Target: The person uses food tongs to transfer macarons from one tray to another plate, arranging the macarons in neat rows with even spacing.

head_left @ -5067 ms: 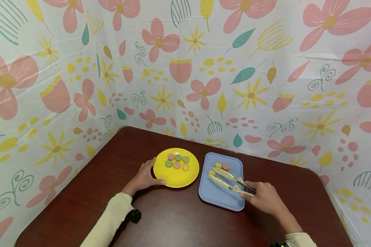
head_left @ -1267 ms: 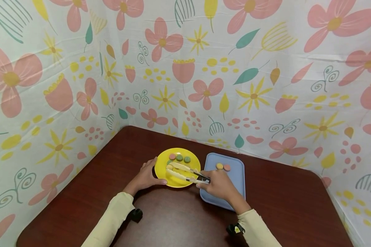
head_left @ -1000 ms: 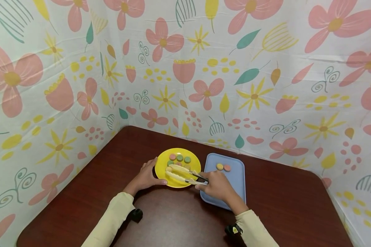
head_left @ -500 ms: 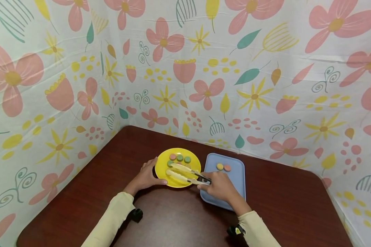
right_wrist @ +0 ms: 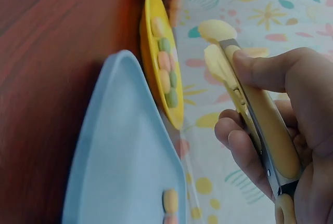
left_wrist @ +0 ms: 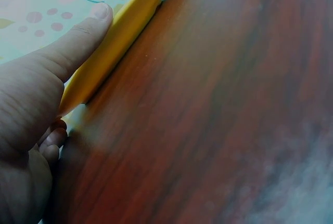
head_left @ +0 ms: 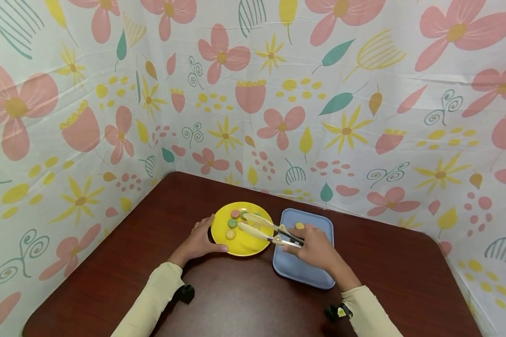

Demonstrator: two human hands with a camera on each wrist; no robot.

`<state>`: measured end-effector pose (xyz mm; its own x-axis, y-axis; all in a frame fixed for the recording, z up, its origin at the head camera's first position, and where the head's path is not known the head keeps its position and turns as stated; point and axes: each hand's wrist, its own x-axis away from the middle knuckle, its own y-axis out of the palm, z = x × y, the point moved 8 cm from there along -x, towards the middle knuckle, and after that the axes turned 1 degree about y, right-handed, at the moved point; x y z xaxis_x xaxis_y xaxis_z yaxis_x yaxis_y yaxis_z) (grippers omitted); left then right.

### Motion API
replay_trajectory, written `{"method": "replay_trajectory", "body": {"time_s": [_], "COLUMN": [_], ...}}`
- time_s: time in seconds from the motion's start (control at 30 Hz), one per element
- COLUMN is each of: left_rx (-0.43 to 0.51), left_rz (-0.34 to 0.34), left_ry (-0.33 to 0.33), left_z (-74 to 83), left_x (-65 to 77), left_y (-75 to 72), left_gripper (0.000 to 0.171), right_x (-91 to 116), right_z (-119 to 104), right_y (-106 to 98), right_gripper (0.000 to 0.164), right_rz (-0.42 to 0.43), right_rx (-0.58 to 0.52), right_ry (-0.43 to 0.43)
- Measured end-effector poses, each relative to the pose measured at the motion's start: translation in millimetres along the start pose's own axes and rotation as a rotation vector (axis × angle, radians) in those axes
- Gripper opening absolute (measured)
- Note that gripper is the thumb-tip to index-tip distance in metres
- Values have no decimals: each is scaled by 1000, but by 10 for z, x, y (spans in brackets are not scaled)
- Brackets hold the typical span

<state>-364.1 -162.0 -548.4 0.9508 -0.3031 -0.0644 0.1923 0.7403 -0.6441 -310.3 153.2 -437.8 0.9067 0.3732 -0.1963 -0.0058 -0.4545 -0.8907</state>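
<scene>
The yellow plate [head_left: 219,236] bears several small macarons in pink, green and yellow. A yellow macaron [head_left: 230,234] sits at the plate's near left, by a green macaron [head_left: 233,223]. My left hand [head_left: 197,239] holds the plate's left rim, thumb along the near edge [left_wrist: 99,73]. My right hand [head_left: 318,250] grips kitchen tongs [head_left: 278,234] with cream tips and metal arms. The tongs' tips are apart above the plate, nothing between them, and hide some macarons in the head view. In the right wrist view, the tongs [right_wrist: 260,115] are raised beside the plate [right_wrist: 148,42].
Right of the plate, a blue tray [head_left: 299,276] lies on the dark wood table [head_left: 236,295]. On it are a yellow macaron [head_left: 299,225] and a pink macaron [head_left: 309,226], partly hidden by my right hand. Flowered cloth [head_left: 278,154] hangs behind the table.
My right hand took a yellow macaron from the tray with the tongs and let it go on the plate. The tongs have since moved up and right, off it. My left hand stays put.
</scene>
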Motion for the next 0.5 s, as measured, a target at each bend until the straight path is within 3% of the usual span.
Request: {"method": "replay_trajectory", "body": {"time_s": [0.23,0.5], "left_rx": [3,1], "left_rz": [8,-4], "left_ry": [34,34], "left_z": [28,29], "left_x": [-11,-9], "left_y": [11,9], "left_gripper": [129,128], "right_x": [116,362], "right_z": [253,700], "right_y": [-178,-376], "right_gripper": [59,64], "right_rz": [23,43], "right_rx": [18,70], "right_ry": [30,153]}}
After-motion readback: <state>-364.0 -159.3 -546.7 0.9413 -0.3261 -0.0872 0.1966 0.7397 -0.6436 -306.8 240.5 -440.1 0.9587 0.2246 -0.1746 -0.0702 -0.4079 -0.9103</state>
